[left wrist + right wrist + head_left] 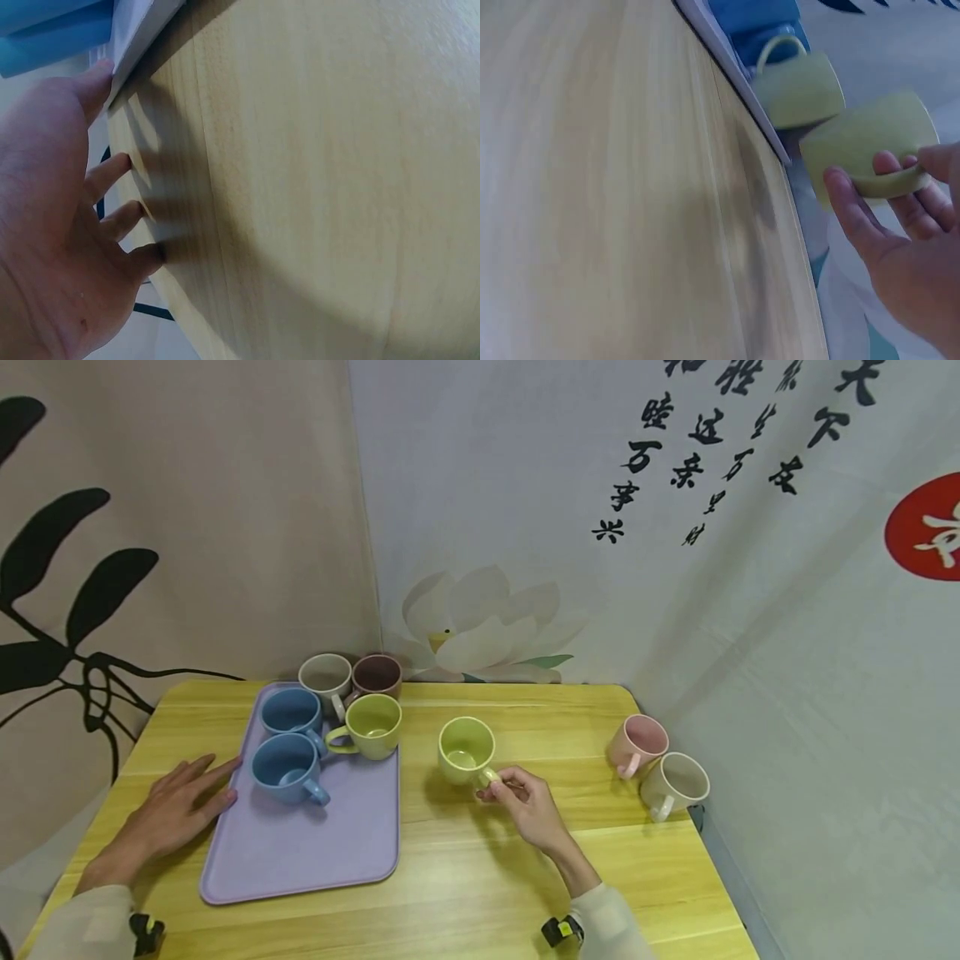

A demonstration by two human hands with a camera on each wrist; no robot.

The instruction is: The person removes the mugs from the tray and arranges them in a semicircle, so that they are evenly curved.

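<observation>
My right hand (528, 810) pinches the handle of a yellow-green mug (461, 756), fingers curled round it. In the right wrist view this mug (870, 135) hangs above the wooden table, its shadow below. My left hand (168, 810) lies with fingers extended at the left edge of a lilac tray (300, 868). The left wrist view shows the thumb (94, 82) touching the tray's side. On the tray stand two blue mugs (285, 768) and a second yellow-green mug (375, 727). A grey-white mug (325, 675) and a dark plum mug (377, 675) stand behind them.
At the table's right edge stand a pink mug (637, 743) and a cream mug (675, 783), close together. The wooden table (465, 902) meets fabric hangings with printed leaves, a lotus and black characters at its back and right.
</observation>
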